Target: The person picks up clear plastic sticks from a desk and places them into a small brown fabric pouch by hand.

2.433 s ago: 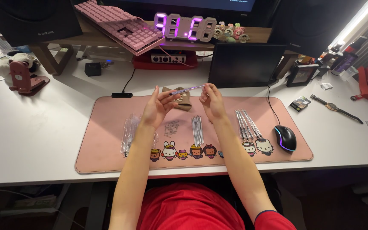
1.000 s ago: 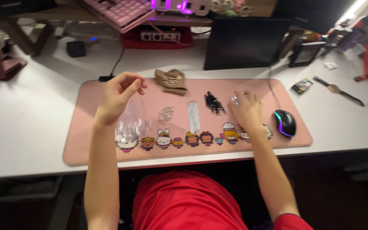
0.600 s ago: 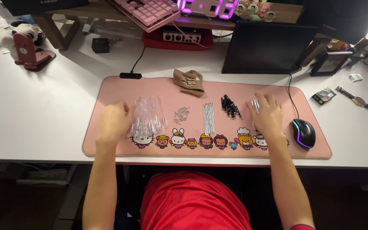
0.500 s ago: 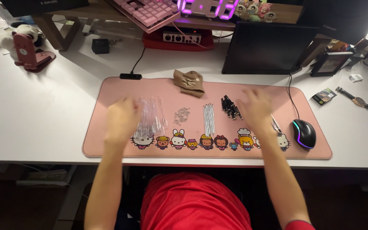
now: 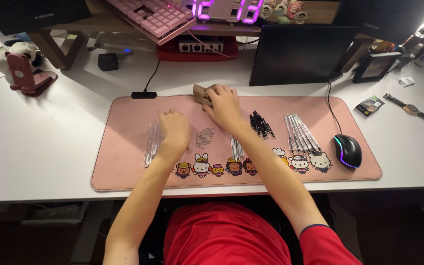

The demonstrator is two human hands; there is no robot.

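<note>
White desk point(image 5: 50, 147): pink mat point(image 5: 123, 167), mouse point(image 5: 348, 151), watch point(image 5: 413, 110)

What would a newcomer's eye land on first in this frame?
The pink desk mat with its row of cartoon animals, set with sorted piles of pen parts. The left hand rests by the clear tubes; the right hand reaches a small brown bundle at the mat's far edge.
</note>
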